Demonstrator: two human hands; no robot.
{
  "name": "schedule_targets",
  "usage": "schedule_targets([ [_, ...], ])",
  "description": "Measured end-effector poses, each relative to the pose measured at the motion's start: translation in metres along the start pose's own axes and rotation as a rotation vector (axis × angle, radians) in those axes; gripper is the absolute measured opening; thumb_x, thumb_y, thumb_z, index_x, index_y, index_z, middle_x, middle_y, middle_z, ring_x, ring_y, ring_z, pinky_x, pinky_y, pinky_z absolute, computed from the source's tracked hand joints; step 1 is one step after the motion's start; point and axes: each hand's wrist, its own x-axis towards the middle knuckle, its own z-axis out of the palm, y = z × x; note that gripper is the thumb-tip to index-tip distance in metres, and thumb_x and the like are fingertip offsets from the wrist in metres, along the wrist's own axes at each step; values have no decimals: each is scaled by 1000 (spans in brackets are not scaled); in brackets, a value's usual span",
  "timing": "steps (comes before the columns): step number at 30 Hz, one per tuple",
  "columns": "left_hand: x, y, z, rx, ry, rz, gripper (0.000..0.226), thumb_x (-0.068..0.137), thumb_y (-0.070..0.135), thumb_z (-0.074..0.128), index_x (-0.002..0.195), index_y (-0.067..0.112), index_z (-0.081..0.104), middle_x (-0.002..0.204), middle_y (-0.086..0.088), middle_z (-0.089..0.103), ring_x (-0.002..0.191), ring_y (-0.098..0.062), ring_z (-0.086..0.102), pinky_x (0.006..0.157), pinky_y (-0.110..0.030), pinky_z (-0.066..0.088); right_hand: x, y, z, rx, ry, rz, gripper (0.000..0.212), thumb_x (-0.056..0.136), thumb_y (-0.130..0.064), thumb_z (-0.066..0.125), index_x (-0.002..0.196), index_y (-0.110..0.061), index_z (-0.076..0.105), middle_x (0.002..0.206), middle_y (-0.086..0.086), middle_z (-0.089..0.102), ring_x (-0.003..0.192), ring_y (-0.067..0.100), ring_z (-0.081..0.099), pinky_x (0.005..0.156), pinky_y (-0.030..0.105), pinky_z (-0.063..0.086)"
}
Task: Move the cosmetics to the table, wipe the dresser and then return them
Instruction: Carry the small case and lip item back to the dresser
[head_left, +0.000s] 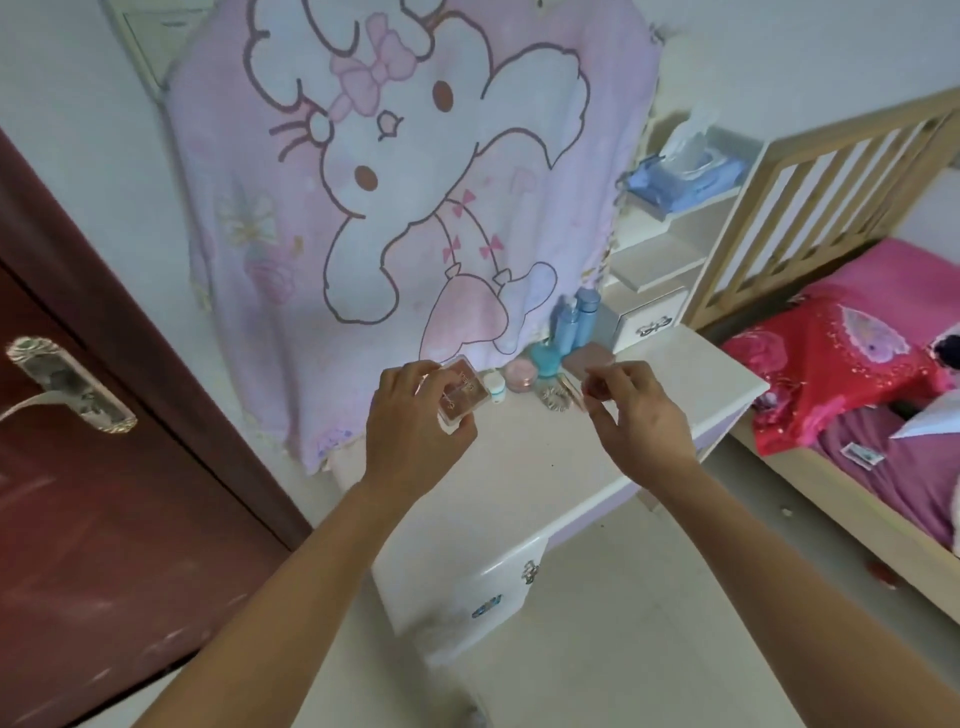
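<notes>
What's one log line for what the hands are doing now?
left hand: grips brown case | right hand: curled, hold unclear | on dresser: blue bottles, pink jar

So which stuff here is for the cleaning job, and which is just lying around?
For the job: pink case held in the left hand, blue bottles, teal bottle, pink jar, small white pot, dresser.
Just lying about: tissue pack, bed, door, cartoon cloth.
</notes>
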Motion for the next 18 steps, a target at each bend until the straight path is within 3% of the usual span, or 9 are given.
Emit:
schedule_targets([
  [4,38,-15,47,-15,-58,28,40,68,29,75,105,22,65,113,4,63,105,-23,50,80,-39,51,39,23,28,-5,-21,24,36,88,-27,68,121,-20,54,119,5,56,88,30,63,59,38,54],
  [8,46,-34,103,-24,-166,-23,43,66,25,76,108,20,67,115,1,64,105,-27,52,80,-38,51,68,49,69,17,-115,57,29,87,-27,70,111,-18,57,107,4,57,87,29,63,60,37,51],
  [14,38,-60,193,13,-442,-203,38,69,31,72,105,24,65,119,3,60,111,-24,47,86,-35,48,106,96,145,58,-455,50,16,89,-31,66,102,-25,58,103,-7,56,90,17,59,72,34,51],
  [18,47,-63,246,37,-501,-318,41,68,29,70,107,21,65,119,1,59,110,-24,45,88,-37,48,134,127,197,71,-673,-23,13,92,-30,63,104,-28,60,112,-7,57,94,14,60,81,34,54],
])
